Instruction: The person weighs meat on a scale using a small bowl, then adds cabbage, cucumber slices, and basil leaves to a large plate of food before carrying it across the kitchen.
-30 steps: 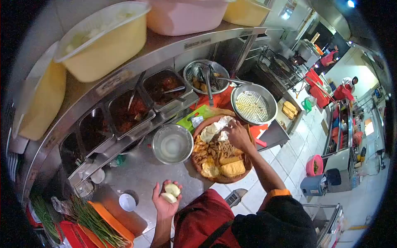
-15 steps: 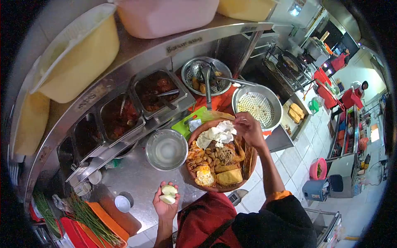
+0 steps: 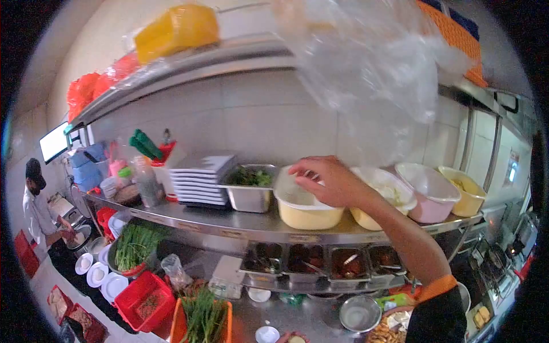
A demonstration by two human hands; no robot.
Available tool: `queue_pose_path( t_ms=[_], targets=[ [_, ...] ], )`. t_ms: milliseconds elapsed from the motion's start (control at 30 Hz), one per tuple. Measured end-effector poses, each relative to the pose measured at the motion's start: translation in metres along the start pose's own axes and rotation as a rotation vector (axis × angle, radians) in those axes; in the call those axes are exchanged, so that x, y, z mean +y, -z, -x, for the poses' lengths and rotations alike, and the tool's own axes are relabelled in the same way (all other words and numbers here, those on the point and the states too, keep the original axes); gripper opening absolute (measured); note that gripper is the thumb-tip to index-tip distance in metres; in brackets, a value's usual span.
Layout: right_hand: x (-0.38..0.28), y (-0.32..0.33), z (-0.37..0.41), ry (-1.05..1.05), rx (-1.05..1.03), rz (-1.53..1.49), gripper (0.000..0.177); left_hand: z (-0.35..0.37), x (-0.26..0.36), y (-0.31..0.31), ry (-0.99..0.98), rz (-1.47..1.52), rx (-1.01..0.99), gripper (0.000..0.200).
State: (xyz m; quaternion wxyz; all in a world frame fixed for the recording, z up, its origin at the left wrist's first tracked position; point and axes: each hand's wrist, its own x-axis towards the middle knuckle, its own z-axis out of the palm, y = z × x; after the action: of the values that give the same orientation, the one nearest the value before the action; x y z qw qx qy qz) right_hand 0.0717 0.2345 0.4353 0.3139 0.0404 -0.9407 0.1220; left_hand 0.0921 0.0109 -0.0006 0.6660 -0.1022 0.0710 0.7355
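Note:
My right hand [image 3: 323, 178] is raised over the shelf, at the cream-yellow tub [image 3: 309, 216] with a white lining. Its fingers are loosely bent and apart above the tub's opening, with nothing visible in them. Low at the bottom edge, my left hand [image 3: 286, 337] is mostly cut off and holds a pale, rounded cut piece [image 3: 297, 340]. The clay dish of mixed food [image 3: 386, 331] is half hidden behind my right sleeve. Beside it stands a metal bowl [image 3: 360, 314] of cloudy liquid.
On the shelf are a metal pan of green leaves [image 3: 254, 178], stacked plates [image 3: 200, 180] and a pink tub [image 3: 429, 203]. Below sit metal trays of dark red sauce [image 3: 349, 263] and an orange basket of long greens [image 3: 203, 317]. Clear plastic [image 3: 377, 68] hangs overhead. A person [image 3: 37, 206] works far left.
The view has swung up and left to the shelf. My right hand has left the crumpled white pieces on the dish and is now at the tub. My left hand still holds a pale piece.

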Motion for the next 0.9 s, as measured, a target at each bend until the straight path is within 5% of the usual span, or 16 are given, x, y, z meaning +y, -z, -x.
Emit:
queue_pose_path(
  t_ms=[233, 433, 500, 667, 900],
  targets=[
    [0.051, -0.105, -0.142, -0.003, -0.510, 0.221, 0.040, 0.042, 0.048, 0.008, -0.076, -0.021, 0.053, 0.031],
    [0.121, -0.175, -0.183, -0.108, -0.601, 0.420, 0.037, 0.060, 0.074, 0.010, -0.097, -0.030, 0.060, 0.030],
    [0.116, -0.169, -0.187, -0.086, -0.586, 0.472, 0.028, 0.064, 0.079, 0.010, -0.104, -0.036, 0.065, 0.030],
    [0.103, -0.138, -0.185, -0.212, -0.241, 0.036, 0.017, 0.070, 0.088, 0.011, -0.112, -0.039, 0.072, 0.029],
    [0.085, -0.094, -0.174, -0.295, -0.175, -0.245, 0.017, 0.071, 0.091, 0.008, -0.105, -0.052, 0.084, 0.029]
  ],
)
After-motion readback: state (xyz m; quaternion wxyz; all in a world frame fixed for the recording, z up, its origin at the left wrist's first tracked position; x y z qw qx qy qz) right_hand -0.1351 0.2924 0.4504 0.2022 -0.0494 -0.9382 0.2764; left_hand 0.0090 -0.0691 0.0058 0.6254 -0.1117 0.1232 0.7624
